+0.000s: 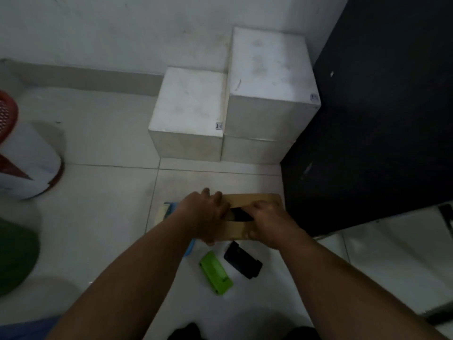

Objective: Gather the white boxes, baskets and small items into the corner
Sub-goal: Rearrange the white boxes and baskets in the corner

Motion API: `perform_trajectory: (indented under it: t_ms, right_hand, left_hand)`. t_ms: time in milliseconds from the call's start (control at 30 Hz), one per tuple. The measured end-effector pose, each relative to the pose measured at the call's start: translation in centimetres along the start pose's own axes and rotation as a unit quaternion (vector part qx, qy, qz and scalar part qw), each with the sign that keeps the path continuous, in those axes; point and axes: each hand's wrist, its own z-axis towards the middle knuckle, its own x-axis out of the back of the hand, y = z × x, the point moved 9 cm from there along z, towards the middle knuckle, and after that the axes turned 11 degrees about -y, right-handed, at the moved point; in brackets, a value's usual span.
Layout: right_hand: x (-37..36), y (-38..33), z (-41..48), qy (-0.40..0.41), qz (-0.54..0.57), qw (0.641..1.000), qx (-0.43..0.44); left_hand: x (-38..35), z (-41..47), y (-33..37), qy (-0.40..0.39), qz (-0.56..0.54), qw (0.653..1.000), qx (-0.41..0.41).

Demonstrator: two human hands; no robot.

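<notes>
At the left edge of the frame a red basket (6, 114) and a white bucket (29, 163) are seen, blurred; what is in them cannot be told. In the upper middle, white boxes (191, 104) are stacked in the corner against the wall. At lower centre a brown box (255, 200) with a dark opening is gripped at its left end by the left hand (206, 214) and further right by the right hand (267, 224). Just below it, a green case (215, 273) and a black case (242, 260) are laid on the floor (98, 192).

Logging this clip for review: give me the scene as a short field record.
corner: three white boxes, two of them stacked
left hand: grips brown box
right hand: holds same box near its dark slot
floor by box: green item, black item
left edge: red basket
</notes>
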Motion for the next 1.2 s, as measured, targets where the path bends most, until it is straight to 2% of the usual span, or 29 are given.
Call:
perform_trajectory:
  t_ms: [200,400,700,867,1000,1100,1167,1200]
  right_hand:
    - [-3.2,1.1,0.8,-0.02,-0.017,0.998,-0.059]
    - [-0.6,3.2,2.6,0.049,-0.042,0.995,-0.078]
    - [4.1,7.1,7.2,0.055,-0.025,0.994,-0.094]
    - [5.1,8.1,9.6,0.044,-0.033,0.993,-0.104]
    - [4.9,9.1,11.3,0.004,-0.017,0.995,-0.103]
    - [5.3,9.6,11.8,-0.029,0.011,0.994,-0.103]
    - [5.7,9.0,11.2,-0.015,0.02,0.995,-0.096]
    - [6.1,8.2,10.5,0.018,0.007,0.996,-0.09]
  left_hand:
    - [-2.0,1.8,0.5,0.011,-0.025,0.999,0.022]
    - [0.3,3.9,-0.1,0.022,0.009,1.0,0.019]
    - [5.3,7.4,-2.1,0.094,0.019,0.994,0.061]
    - [6.3,8.6,-3.4,0.098,0.019,0.992,0.077]
    - [6.8,9.2,-4.4,0.084,-0.038,0.992,0.085]
    - [6.5,9.3,-5.3,0.032,-0.112,0.991,0.057]
    - [6.0,8.4,-5.8,0.006,-0.152,0.988,0.032]
    - [5.8,7.7,-6.1,0.017,-0.157,0.987,0.025]
